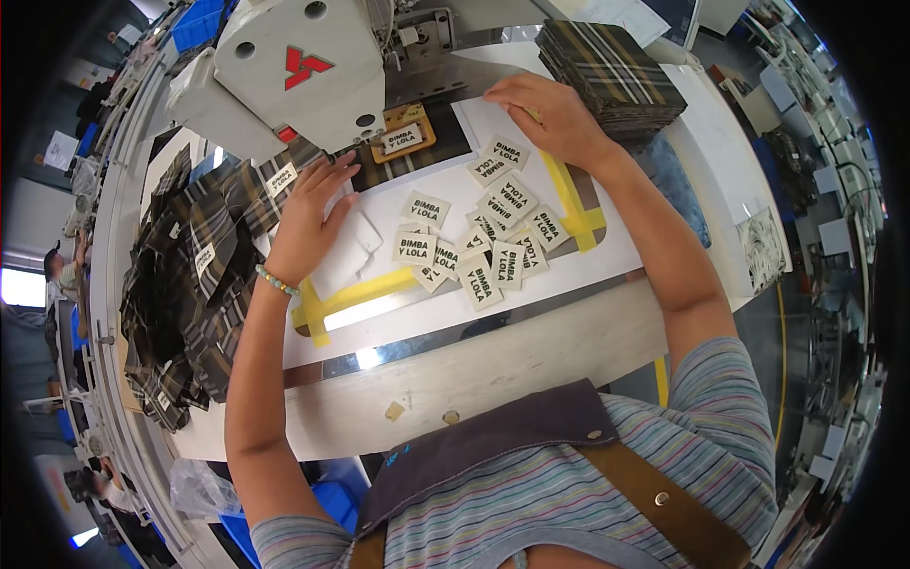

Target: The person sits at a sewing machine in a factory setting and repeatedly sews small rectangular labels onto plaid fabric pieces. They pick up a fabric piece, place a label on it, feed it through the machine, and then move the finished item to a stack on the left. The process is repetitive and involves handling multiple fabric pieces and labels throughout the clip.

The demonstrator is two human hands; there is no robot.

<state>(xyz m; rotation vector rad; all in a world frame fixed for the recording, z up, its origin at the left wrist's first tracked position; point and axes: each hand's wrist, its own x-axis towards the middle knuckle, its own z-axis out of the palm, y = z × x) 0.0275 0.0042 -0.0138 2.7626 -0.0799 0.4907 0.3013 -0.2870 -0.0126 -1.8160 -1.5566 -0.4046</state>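
In front of the white sewing machine (261, 81), a dark plaid fabric piece (445, 142) lies under an orange-tan clamp frame (424, 126). A cream printed label (402, 138) sits inside that frame. My left hand (318, 209) is to the left of the frame, fingers stretched out and apart, near the machine head and a white sheet edge. To the right, my right hand (555, 119) rests with extended, slightly bent fingers by the white sheet beside the plaid piece. No held object shows in either hand. Between my forearms, several loose cream labels (509, 266) lie scattered and overlapping.
A neat stack of plaid fabric pieces (611, 71) stands at the far right. Rumpled plaid pieces with labels on them (194, 294) heap at the left. Yellow tape (370, 296) borders the white work surface (370, 332). A clear plastic bag (204, 488) hangs low at the left.
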